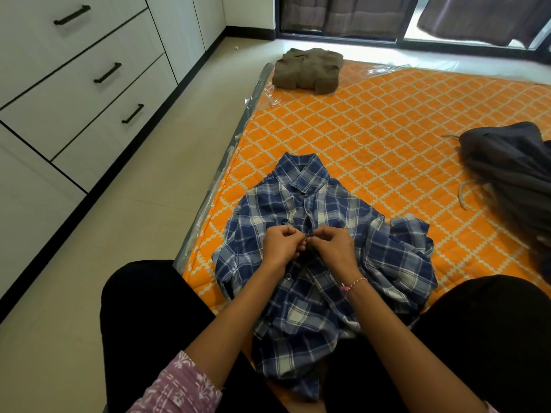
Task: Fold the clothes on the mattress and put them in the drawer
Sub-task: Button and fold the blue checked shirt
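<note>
The soft, limp plaid shirt [316, 234] is pinched at its button placket by left hand [281, 244] and right hand [332, 245]; shoulder seams are judged best for lifting.

A single wide-angle view looks from the person's head forward and down, close over both forearms and the blue plaid shirt [325, 248] spread at the near edge of the orange mattress [387, 129]. It faces along the mattress toward dark curtains [351, 13] at the far end, with the white drawers [74, 79] bending away along the left side. The person's dark-clad knees fill the bottom corners.
</note>
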Demonstrator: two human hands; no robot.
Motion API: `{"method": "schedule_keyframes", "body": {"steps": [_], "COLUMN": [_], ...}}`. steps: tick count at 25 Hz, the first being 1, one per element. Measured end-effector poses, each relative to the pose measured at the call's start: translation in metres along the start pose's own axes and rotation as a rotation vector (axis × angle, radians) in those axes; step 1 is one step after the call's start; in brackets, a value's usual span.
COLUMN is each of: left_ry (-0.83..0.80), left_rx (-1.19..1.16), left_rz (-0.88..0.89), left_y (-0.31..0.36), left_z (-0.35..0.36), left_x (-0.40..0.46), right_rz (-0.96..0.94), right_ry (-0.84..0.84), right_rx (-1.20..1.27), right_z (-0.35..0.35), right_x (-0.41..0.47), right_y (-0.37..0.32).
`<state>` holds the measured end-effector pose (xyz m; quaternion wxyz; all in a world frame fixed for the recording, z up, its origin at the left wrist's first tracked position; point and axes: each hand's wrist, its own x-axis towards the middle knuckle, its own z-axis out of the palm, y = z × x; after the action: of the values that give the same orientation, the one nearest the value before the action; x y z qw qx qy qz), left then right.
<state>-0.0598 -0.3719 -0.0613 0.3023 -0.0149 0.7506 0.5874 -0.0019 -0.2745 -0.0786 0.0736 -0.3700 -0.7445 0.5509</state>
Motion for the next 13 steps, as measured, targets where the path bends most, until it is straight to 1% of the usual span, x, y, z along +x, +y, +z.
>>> {"method": "schedule_keyframes", "body": {"steps": [2, 4, 6, 10, 13], "left_ry": [0.014, -0.021, -0.066, -0.094, -0.098], "left_rx": [0.015, 0.016, 0.019, 0.052, 0.047], "left_rz": [0.044, 0.062, 0.059, 0.066, 0.072], "left_y": [-0.002, -0.003, -0.004, 0.002, 0.008], "left_z": [0.000, -0.002, -0.003, -0.002, -0.001], "left_x": [0.002, 0.004, 0.008, 0.017, 0.018], "right_rz": [0.048, 0.071, 0.007, -0.060, -0.152], "right_ry": [-0.051, -0.131, -0.157, -0.126, -0.022], "right_rx": [0.108, 0.203, 0.134, -0.041, -0.282], "right_z": [-0.004, -0.011, -0.015, -0.011, -0.008], "right_x": [0.001, 0.003, 0.006, 0.014, 0.019], "right_y": [0.000, -0.003, -0.005, -0.009, -0.015]}}
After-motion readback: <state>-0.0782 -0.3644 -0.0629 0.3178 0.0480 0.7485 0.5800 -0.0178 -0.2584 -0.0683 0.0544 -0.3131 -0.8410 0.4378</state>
